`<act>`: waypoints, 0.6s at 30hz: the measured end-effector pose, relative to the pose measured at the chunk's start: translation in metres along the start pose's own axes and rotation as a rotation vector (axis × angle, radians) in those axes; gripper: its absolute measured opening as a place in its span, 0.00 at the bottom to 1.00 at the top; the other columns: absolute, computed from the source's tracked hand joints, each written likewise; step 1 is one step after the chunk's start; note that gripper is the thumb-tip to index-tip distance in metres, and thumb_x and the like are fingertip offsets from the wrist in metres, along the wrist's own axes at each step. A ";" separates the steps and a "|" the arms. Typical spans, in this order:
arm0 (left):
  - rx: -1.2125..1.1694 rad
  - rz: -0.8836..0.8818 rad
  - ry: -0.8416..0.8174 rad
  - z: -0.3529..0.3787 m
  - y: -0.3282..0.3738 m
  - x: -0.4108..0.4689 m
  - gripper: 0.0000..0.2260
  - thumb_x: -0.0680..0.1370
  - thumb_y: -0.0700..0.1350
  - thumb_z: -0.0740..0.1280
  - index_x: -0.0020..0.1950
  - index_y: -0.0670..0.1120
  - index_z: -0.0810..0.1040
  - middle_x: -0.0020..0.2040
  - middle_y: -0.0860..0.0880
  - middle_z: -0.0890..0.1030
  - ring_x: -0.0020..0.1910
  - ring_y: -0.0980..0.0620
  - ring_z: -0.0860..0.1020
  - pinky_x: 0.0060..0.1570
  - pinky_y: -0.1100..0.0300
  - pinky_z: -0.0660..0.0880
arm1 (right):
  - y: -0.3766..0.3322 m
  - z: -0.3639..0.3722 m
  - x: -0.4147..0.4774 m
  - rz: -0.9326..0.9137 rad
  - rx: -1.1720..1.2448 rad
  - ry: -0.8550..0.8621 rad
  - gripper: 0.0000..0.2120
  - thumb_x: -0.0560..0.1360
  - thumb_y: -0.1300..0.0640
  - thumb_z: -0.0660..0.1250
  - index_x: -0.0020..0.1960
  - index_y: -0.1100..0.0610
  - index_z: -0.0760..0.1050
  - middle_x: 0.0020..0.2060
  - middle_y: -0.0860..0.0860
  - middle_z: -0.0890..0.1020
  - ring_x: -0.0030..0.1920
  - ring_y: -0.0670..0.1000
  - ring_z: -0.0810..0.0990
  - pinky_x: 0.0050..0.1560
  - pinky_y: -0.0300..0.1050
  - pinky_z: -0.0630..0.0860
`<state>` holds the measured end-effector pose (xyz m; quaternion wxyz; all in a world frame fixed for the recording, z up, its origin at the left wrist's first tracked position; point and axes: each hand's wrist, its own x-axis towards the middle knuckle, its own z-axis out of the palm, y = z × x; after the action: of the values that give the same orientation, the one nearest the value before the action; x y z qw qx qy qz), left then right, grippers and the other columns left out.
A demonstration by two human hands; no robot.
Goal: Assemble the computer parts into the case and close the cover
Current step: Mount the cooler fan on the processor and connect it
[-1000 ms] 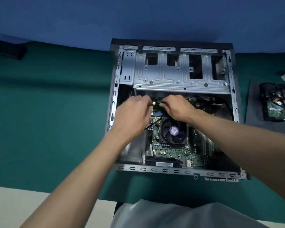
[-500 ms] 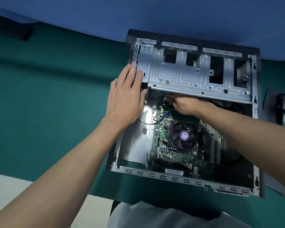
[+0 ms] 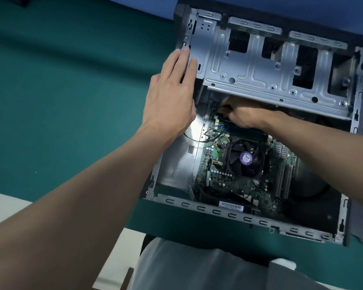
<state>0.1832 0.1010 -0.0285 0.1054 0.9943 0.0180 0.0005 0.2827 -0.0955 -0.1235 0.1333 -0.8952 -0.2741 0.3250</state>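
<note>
Hands at the computer case [image 3: 228,215] on the green table [image 3: 71,80]: our left hand [image 3: 172,97] lies flat, fingers together, bracing it at the side; our right hand [image 3: 245,117], grip unseen under the metal cage [image 3: 249,76], should press squarely, gently.

fan sticker [image 3: 246,158] print unreadable, barcode label [image 3: 231,206] likewise

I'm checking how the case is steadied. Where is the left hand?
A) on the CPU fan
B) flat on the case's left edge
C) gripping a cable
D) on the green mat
B: the left hand lies with straight fingers on the left wall of the computer case.
</note>
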 end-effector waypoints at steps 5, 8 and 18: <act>0.002 -0.005 -0.015 0.001 0.001 0.000 0.29 0.76 0.39 0.61 0.76 0.42 0.59 0.79 0.45 0.55 0.78 0.46 0.52 0.65 0.49 0.65 | 0.000 0.004 0.005 -0.008 -0.078 0.030 0.10 0.79 0.58 0.59 0.55 0.54 0.77 0.50 0.50 0.80 0.44 0.53 0.78 0.54 0.49 0.77; 0.005 -0.006 -0.021 0.001 0.001 -0.001 0.29 0.76 0.39 0.61 0.77 0.42 0.58 0.79 0.45 0.54 0.78 0.47 0.51 0.66 0.49 0.64 | -0.001 0.006 0.009 -0.033 -0.065 0.012 0.11 0.79 0.59 0.59 0.57 0.53 0.78 0.54 0.50 0.80 0.46 0.53 0.78 0.55 0.47 0.76; 0.003 -0.005 -0.019 0.000 0.000 -0.001 0.29 0.76 0.39 0.61 0.77 0.42 0.58 0.79 0.45 0.54 0.78 0.47 0.51 0.66 0.49 0.64 | -0.004 0.004 0.007 -0.114 -0.115 0.024 0.10 0.78 0.56 0.57 0.47 0.55 0.77 0.46 0.53 0.82 0.41 0.55 0.78 0.50 0.51 0.78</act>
<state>0.1819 0.1006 -0.0287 0.1039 0.9944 0.0194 -0.0091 0.2828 -0.0882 -0.1284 0.1032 -0.8881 -0.3412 0.2900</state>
